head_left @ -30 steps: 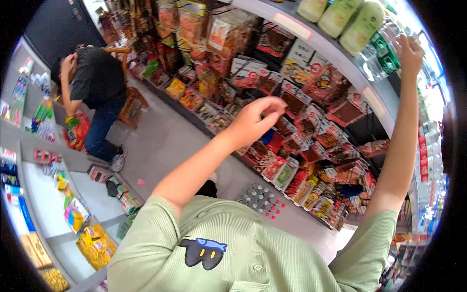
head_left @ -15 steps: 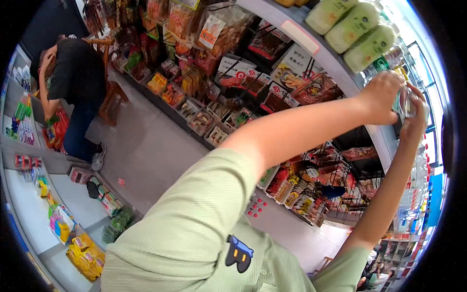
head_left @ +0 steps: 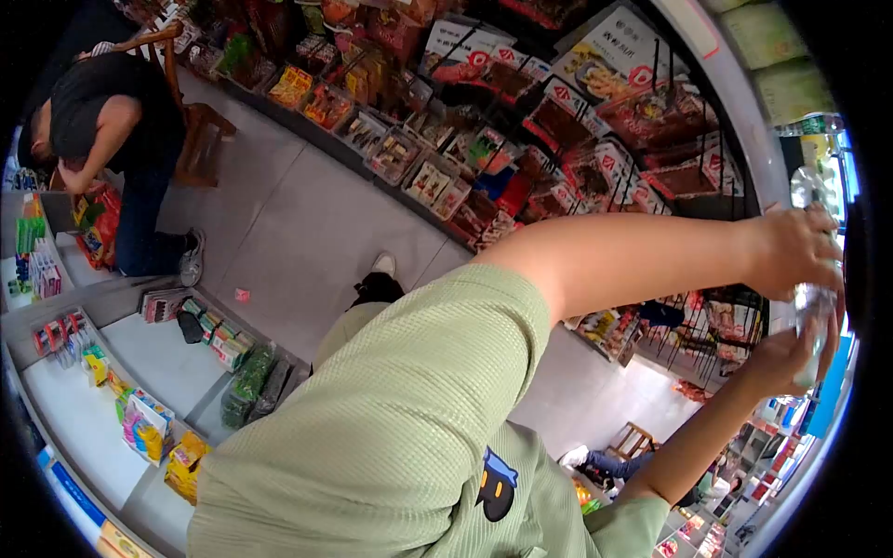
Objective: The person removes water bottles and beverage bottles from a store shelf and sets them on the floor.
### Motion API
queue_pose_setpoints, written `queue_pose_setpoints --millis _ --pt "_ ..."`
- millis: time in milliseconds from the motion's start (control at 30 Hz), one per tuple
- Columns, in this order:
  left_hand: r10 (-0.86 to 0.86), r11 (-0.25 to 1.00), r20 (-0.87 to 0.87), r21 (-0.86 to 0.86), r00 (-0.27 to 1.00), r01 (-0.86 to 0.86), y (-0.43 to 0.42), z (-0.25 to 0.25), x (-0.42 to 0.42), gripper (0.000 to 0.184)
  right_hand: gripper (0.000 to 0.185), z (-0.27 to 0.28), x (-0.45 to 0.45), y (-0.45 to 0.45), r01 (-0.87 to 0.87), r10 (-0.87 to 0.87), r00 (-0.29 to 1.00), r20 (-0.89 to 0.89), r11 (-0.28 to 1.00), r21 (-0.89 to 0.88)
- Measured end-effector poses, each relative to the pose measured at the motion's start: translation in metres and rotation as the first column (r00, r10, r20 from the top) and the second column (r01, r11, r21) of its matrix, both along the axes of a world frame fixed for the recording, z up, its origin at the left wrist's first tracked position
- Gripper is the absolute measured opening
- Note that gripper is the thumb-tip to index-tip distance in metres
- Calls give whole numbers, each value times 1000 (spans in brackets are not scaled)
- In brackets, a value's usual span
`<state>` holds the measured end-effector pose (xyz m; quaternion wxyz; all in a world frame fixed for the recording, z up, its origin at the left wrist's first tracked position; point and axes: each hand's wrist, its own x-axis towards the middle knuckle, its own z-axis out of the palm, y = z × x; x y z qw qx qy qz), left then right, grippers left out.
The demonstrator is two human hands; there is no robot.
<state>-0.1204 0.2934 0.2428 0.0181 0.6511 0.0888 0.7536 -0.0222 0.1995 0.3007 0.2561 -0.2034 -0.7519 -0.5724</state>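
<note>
Grey floor [head_left: 298, 223] below; clear bottle [head_left: 811, 299] between left hand [head_left: 791, 249] and right hand [head_left: 783, 359], both gripping.

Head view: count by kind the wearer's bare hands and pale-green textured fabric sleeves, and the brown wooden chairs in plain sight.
Bare hands, left hand and right hand: 2
Pale-green textured fabric sleeves: 2
Brown wooden chairs: 2
Total: 6
</note>
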Motion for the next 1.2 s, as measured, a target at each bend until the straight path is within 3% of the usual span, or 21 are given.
queue_pose_setpoints --millis 67,100,133,167,233,267,300,367,433,500,567,667,700,767,833,1033,1100,1200 --pt "-1 998 -19 56 1000 2 -19 -3 1 45 23 -11 2 -22 -37 37 999 -10 999 -36" --pt "-11 998 -19 62 1000 12 -34 -7 -4 44 25 -19 10 -35 -293 185 887 -422 933 -207" --pt "-10 996 34 86 999 7 -42 -12 8 40 28 -24 18 -48 -565 196 600 -775 790 -237" --pt "-17 997 34 76 999 14 -53 -18 10 40 26 -22 32 -53 -571 309 703 -641 782 -250" --pt "-143 989 145 55 979 136 -80 -34 3 40 42 -39 -8 -68 -214 175 906 -385 975 -62" --pt "-155 987 128 -9 979 158 -96 -44 -4 48 41 -39 -11 -82 -496 185 690 -699 825 -272" --pt "-219 973 181 -39 959 229 -110 -53 -7 58 41 -46 -9 -90 -414 109 692 -714 870 -268" --pt "-358 905 207 -162 910 393 -136 -74 -15 68 41 -61 2 -100 -558 80 600 -796 755 -345" --pt "-383 826 221 -353 897 440 -162 -102 -7 75 38 -77 8 -105 -518 -46 689 -724 668 -535" --pt "-368 766 196 -490 909 416 -178 -127 -9 80 34 -110 4 -110 -668 -159 533 -831 524 -529" --pt "-378 648 149 -663 914 376 -195 -152 -5 80 33 -136 3 -119 -665 -317 495 -809 462 -587" --pt "-422 462 38 -851 906 250 -217 -188 -10 81 40 -169 16 -130 -497 -485 628 -609 351 -793" --pt "-438 448 35 -858 898 252 -225 -202 -10 81 38 -183 22 -135 -459 -530 652 -543 294 -838" --pt "-428 299 -12 -945 904 129 -241 -236 -7 76 32 -214 33 -146 -490 -690 606 -395 67 -869" --pt "-456 192 -47 -980 889 47 -257 -268 -8 70 29 -246 38 -156 -510 -754 578 -310 -37 -860" --pt "-419 31 -73 -997 905 -66 -303 -371 -11 64 27 -346 37 -181 -517 -815 571 -102 -260 -816" --pt "-449 -7 -80 -996 890 -93 -310 -401 -17 61 28 -374 32 -185 -458 -776 630 34 -406 -791" --pt "-446 5 -156 -985 881 -172 -322 -448 -25 57 32 -416 20 -192 -449 -711 703 -24 -416 -791"
